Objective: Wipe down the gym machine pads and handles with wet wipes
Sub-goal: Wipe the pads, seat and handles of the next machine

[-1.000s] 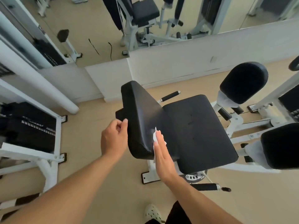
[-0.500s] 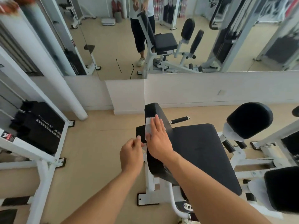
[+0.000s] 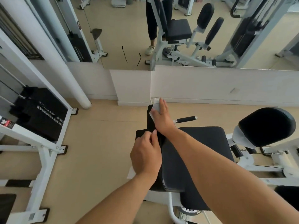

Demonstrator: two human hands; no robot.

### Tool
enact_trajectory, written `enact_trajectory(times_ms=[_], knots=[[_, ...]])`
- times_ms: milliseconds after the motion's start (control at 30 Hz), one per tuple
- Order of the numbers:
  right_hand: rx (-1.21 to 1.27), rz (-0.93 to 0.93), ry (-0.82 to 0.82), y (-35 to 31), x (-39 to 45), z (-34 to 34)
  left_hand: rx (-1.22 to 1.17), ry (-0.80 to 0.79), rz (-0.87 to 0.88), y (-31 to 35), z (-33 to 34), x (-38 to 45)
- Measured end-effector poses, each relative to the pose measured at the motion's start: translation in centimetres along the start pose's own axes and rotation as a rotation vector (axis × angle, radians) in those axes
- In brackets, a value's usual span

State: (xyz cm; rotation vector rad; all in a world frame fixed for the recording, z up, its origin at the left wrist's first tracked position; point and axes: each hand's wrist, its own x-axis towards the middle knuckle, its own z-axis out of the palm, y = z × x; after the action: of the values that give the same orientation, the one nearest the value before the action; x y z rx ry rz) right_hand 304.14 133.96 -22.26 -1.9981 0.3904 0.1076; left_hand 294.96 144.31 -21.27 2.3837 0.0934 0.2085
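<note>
While our right hand (image 3: 161, 116) pressed flat, fingers straight and together, on the wet wipe (image 3: 155, 109) at the top of the back pad (image 3: 151, 122), our left hand (image 3: 145, 156) curled its fingers against the pad's edge, pinching something white we couldn't identify. The wipe could have slid off that narrow top. Beyond lay the black seat pad (image 3: 199, 151), a handle (image 3: 186, 119), beige floor (image 3: 97, 151) and wall mirror (image 3: 129, 38).
</note>
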Motion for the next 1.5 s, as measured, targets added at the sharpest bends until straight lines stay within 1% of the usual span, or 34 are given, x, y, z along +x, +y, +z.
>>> enact_trajectory(times_ms=[100, 200, 267, 333, 400, 433, 500, 567, 633, 733, 800, 833, 900, 1000, 1100, 1167, 1267, 1400, 1500], knots=[[0.092, 0.008, -0.006, 0.4, 1.6, -0.6, 0.073, 0.024, 0.119, -0.1, 0.5, 0.2], [0.185, 0.054, -0.030, 2.4, 2.6, -1.0, 0.143, 0.026, 0.249, -0.1, 0.9, 0.5], [0.245, 0.133, -0.050, 5.2, 2.3, -0.8, 0.164, 0.022, 0.330, 0.0, 0.9, 0.4], [0.296, 0.194, -0.022, 9.0, 0.7, -0.2, 0.185, 0.010, 0.431, 0.2, 0.7, 0.6], [0.321, 0.278, -0.004, 12.0, -2.2, 0.7, 0.201, -0.015, 0.612, 0.5, 0.8, 1.0], [0.323, 0.299, -0.002, 13.1, -4.0, 1.0, 0.212, -0.050, 0.733, 0.7, 1.0, 1.3], [0.346, 0.313, -0.011, 15.3, -7.5, 1.9, 0.238, -0.181, 0.954, 1.2, 1.4, 1.7], [0.373, 0.274, -0.014, 15.9, -11.4, 2.5, 0.280, -0.318, 1.048, 1.7, 1.6, 2.1], [0.390, 0.221, 0.001, 15.2, -15.6, 3.4, 0.326, -0.376, 1.069, 2.1, 1.6, 2.2], [0.379, 0.077, 0.081, 13.0, -20.4, 5.0, 0.390, -0.438, 1.120, 2.4, 1.4, 2.3], [0.372, 0.016, 0.131, 13.1, -21.0, 5.8, 0.458, -0.494, 1.159, 2.7, 1.6, 2.5], [0.383, 0.024, 0.138, 13.6, -20.4, 5.7, 0.496, -0.524, 1.162, 2.8, 1.7, 2.6], [0.402, 0.088, 0.131, 15.8, -18.7, 4.9, 0.545, -0.574, 1.151, 2.9, 1.9, 2.8], [0.375, 0.234, 0.088, 21.6, -15.7, 4.0, 0.544, -0.603, 1.151, 2.9, 2.2, 2.9], [0.457, 0.389, 0.111, 26.7, -13.9, 4.1, 0.563, -0.649, 1.177, 2.8, 2.6, 3.3], [0.488, 0.493, 0.125, 28.5, -13.3, 4.1, 0.564, -0.648, 1.174, 2.7, 3.0, 3.5], [0.582, 0.605, 0.192, 29.4, -13.4, 4.0, 0.522, -0.614, 1.169, 2.4, 3.2, 3.6], [0.726, 0.707, 0.249, 30.0, -14.5, 4.4, 0.478, -0.617, 1.162, 2.3, 3.2, 3.7], [0.700, 0.720, 0.295, 29.6, -15.9, 6.1, 0.482, -0.621, 1.166, 2.4, 3.3, 3.6]])
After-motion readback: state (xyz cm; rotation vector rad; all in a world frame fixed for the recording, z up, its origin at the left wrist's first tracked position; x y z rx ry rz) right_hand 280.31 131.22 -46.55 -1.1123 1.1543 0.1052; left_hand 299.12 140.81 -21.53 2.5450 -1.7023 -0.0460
